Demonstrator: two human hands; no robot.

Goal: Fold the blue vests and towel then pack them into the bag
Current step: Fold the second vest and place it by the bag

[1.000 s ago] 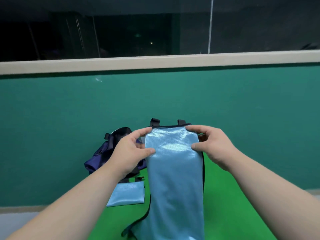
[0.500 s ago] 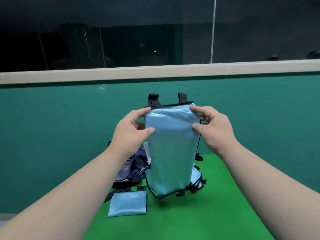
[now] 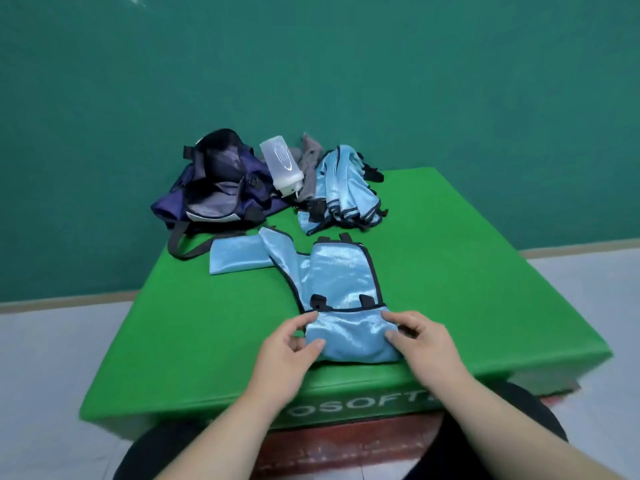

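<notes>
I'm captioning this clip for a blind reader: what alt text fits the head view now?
The left hand and right hand pinch the near end of a blue vest lying on a green mat. Behind it lie a folded vest, a vest pile, a navy bag, a bottle and a grey towel.

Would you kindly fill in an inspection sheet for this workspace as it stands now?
Surface: green mat, white lettering on its front edge.
Job's things: vest flat on the mat, near end doubled over; folded blue piece to its left; unfolded vest pile at the back; navy bag open, back left; grey cloth, perhaps the towel, beside the pile.
Clutter: clear bottle leaning on the bag.
Hands: left hand and right hand each pinch the vest's doubled end.
Cables: nothing seen.
Surroundings: teal wall, grey floor.
</notes>
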